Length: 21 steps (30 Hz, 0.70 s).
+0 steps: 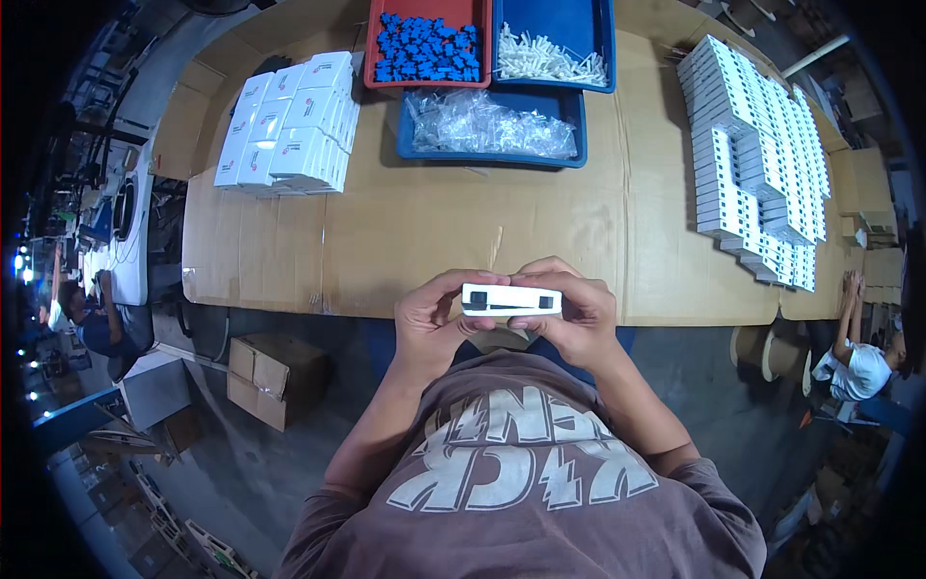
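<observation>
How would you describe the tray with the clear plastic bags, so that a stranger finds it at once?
Look at the far edge of the cardboard-covered table, where three trays sit together. The blue tray lies nearest the person, in front of the red tray. It alone holds crumpled clear bags, not blue or white parts.

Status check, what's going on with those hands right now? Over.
Left hand and right hand both gripping small white rectangular box, held above cardboard-covered table edge. Nothing between hands and box.
</observation>
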{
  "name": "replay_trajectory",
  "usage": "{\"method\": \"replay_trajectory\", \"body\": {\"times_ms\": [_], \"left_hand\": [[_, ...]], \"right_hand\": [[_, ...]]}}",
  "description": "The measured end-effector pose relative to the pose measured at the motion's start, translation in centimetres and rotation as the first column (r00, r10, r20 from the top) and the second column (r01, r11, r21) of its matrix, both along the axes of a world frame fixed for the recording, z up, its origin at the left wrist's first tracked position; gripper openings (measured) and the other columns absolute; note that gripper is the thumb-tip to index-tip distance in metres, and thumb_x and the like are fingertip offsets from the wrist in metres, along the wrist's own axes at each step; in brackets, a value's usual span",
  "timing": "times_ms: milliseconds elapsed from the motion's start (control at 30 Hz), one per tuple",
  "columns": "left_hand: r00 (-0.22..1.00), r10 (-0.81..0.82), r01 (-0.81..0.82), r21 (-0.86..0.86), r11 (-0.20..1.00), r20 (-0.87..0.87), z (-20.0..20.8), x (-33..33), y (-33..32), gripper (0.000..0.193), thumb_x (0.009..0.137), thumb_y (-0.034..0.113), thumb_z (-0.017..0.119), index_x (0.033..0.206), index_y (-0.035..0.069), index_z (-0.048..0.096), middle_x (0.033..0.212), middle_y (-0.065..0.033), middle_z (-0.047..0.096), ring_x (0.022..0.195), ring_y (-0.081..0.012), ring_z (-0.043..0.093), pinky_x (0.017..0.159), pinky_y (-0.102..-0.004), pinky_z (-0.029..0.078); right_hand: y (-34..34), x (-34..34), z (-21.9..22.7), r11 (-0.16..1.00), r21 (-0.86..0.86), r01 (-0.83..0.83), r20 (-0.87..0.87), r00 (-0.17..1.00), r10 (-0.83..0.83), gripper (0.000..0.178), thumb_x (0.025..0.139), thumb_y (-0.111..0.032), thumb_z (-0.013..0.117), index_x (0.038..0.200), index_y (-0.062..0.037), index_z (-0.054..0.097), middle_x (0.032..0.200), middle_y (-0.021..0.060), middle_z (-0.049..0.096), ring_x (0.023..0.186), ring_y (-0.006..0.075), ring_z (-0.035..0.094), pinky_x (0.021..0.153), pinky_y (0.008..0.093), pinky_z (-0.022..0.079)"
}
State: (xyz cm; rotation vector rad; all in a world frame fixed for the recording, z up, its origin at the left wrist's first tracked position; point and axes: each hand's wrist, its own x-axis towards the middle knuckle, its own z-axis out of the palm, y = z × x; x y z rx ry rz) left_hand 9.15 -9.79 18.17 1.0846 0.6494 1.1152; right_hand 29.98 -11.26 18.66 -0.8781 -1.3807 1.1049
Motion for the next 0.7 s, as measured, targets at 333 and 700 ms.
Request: {"method": "replay_trajectory", "body": {"times_ms": [333,700], "left_hand": [[1.000,0.029,-0.029,0.018,0.999,-0.003,-0.34,0.02,-0.13,0.033,0.091,0.002,0.075,0.123,-0.004,0.066,0.118,-0.0156,0.072,0.113,-0.0216,0.068,0.099,-0.0331,0.057],[0.997,-0.005,0.007,0.030,1.000,-0.072,-0.16,0.06,0.34,0.041,0.090,0.004,0.077,0.128,-0.003,0.063,0.121,-0.0136,0.071,0.114,-0.0208,0.068,0.097,-0.0352,0.057]], "right_hand": [[-0.20,-0.27,-0.08,0.999,-0.041,-0.013,-0.023,1.000,0.012,0.037,0.078,-0.001,0.084,0.112,0.0042,0.072,0.107,0.0163,0.074,0.099,0.0242,0.072,0.085,0.0333,0.056],[-0.68,-0.44,-0.31,0.966,-0.257,0.016,-0.121,0.991,-0.049,0.030,0.086,-0.003,0.081,0.113,0.0046,0.071,0.106,0.0135,0.075,0.097,0.0196,0.072,0.085,0.0316,0.057]]}}
